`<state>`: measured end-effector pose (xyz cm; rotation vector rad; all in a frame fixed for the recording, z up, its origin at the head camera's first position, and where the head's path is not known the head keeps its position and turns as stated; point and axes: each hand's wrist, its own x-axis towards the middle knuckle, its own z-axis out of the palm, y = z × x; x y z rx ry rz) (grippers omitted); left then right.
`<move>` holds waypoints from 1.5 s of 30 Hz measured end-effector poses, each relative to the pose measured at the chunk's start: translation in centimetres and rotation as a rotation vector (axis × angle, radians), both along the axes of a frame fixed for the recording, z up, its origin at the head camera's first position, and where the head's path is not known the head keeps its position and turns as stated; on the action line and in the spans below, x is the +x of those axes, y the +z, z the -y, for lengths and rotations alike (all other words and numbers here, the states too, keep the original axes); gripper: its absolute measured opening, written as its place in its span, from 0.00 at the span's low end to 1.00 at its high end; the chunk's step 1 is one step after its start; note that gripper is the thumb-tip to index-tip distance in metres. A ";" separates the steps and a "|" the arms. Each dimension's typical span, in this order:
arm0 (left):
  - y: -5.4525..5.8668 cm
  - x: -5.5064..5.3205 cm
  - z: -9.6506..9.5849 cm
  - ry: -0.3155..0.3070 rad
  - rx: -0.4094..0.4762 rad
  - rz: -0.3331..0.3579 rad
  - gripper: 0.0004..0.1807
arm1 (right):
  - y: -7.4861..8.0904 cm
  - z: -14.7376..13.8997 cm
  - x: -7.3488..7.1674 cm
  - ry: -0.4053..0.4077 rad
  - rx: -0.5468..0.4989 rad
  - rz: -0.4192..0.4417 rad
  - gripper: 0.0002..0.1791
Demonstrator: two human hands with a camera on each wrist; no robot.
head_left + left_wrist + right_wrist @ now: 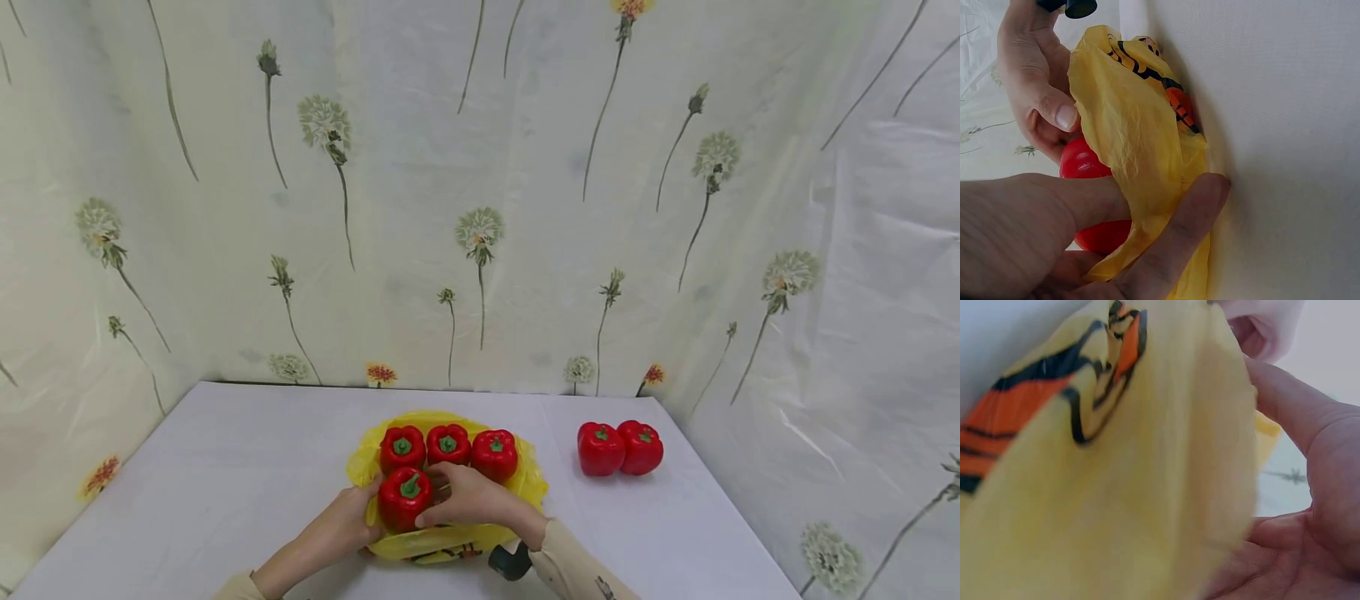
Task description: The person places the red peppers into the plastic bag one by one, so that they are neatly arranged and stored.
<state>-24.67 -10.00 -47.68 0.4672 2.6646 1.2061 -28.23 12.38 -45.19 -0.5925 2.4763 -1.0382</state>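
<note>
A yellow plastic bag (531, 475) with black and orange print lies spread on the table, its mouth around several red bell peppers. Three peppers sit in a row at the back, among them the right one (494, 456). In front of them is another red bell pepper (403, 500) with a green stem, between the two hands. My right hand (474, 492) grips this front pepper from the right, thumb low at its front. My left hand (343, 518) holds the bag's edge (1125, 119), thumb inside and fingers outside, as the left wrist view shows. In the right wrist view the bag (1147, 487) hides the pepper.
Two more red bell peppers, a left one (600, 449) and a right one (641, 447), stand side by side on the white table (247, 467) at the right. A flower-patterned curtain (405, 208) hangs behind and along both sides. A dark wrist-worn device (510, 562) sits under the right wrist.
</note>
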 end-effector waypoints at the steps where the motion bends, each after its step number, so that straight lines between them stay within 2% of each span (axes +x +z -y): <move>1: 0.0 0.0 0.0 0.001 0.001 0.002 0.42 | 0.2 -0.2 0.0 0.001 -0.018 0.009 0.39; 4: 0.1 0.1 0.0 0.003 0.005 0.006 0.42 | 0.5 -0.7 0.0 0.009 -0.055 0.019 0.40; 14: 0.1 0.1 -0.2 0.030 0.000 0.011 0.43 | 1.0 -2.0 0.4 0.027 -0.069 -0.005 0.41; 24: -0.1 0.1 -0.3 0.033 0.007 0.015 0.44 | 1.9 -3.6 1.0 0.046 -0.195 0.008 0.41; 31: -0.1 0.1 -0.4 0.033 -0.021 -0.022 0.44 | 2.8 -4.9 1.7 0.001 -0.284 -0.013 0.39; 45: 0.0 0.1 -0.5 0.043 -0.014 -0.010 0.45 | 3.5 -8.9 1.8 -0.105 -0.276 -0.112 0.39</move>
